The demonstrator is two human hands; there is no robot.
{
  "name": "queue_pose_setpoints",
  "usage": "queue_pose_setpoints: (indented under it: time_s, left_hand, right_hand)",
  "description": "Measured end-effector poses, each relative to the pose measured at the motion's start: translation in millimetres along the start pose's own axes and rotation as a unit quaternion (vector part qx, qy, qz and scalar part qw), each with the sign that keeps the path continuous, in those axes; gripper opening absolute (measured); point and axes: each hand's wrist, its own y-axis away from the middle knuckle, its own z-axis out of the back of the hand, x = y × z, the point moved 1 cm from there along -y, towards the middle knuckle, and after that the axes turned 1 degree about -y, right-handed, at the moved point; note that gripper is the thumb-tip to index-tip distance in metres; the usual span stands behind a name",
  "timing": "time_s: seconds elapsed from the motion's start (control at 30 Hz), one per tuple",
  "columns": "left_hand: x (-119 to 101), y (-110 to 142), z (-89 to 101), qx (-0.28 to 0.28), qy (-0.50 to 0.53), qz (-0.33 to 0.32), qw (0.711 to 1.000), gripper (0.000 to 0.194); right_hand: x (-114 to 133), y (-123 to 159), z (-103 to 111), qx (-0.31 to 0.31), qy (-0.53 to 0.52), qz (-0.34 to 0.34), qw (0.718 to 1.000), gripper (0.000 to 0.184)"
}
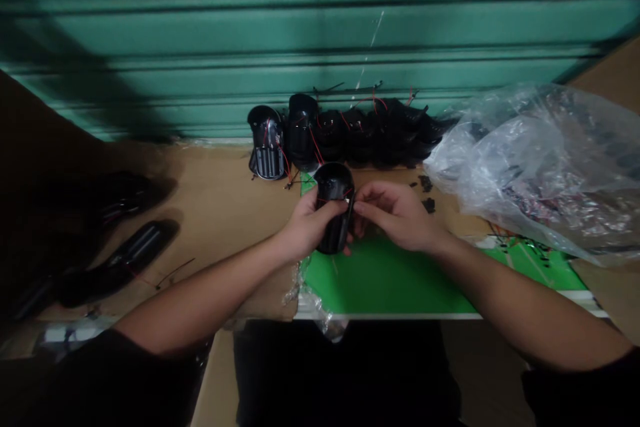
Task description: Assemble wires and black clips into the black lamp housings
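two hands (307, 227), one black housing (334, 207) between them, about six more black housings (303, 133) in a row, two dark housings (123, 260) in shadow, one plastic bag (530, 167), one green sheet (385, 280).

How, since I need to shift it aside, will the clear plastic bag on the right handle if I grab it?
The clear plastic bag will probably feel floppy, since its thin film lies crumpled and loose. Its glossy surface may slip a little in the fingers. The dark contents showing through fill much of it, so it could be heavier than it looks, and they may shift as it moves.
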Motion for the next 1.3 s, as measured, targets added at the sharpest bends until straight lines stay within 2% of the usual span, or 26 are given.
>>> queue_pose_setpoints:
  time_s: [0.23,0.57,0.73,0.93,1.13,1.3]
  left_hand:
    - [-0.8,3.3,-2.2,0.011,-0.013,0.001,1.0,0.058]
    - [0.0,9.7,-4.5,0.015,-0.042,-0.004,0.999,0.056]
    - [-1.1,11.7,-6.0,0.037,-0.049,-0.017,0.998,0.059]
    - [-0.3,13.7,-4.8,0.031,-0.073,-0.012,0.997,0.064]
    - [3.6,12.7,-4.8,0.043,-0.065,-0.026,0.997,0.06]
    - [-3.6,10.6,-3.9,0.036,-0.05,-0.01,0.998,0.065]
  right_hand:
    - [-3.1,-1.3,1.2,0.004,-0.027,-0.014,1.0,0.038]
    - [2.0,2.1,0.8,-0.007,-0.016,-0.008,1.0,0.039]
    - [3.8,3.3,-0.3,0.0,-0.02,-0.013,1.0,0.04]
    - [3.7,4.8,-0.3,0.001,-0.022,-0.024,0.999,0.043]
    - [0.9,6.7,-1.4,-0.004,-0.011,-0.026,1.0,0.044]
    - [4.6,4.4,-1.7,-0.01,-0.013,-0.01,1.0,0.043]
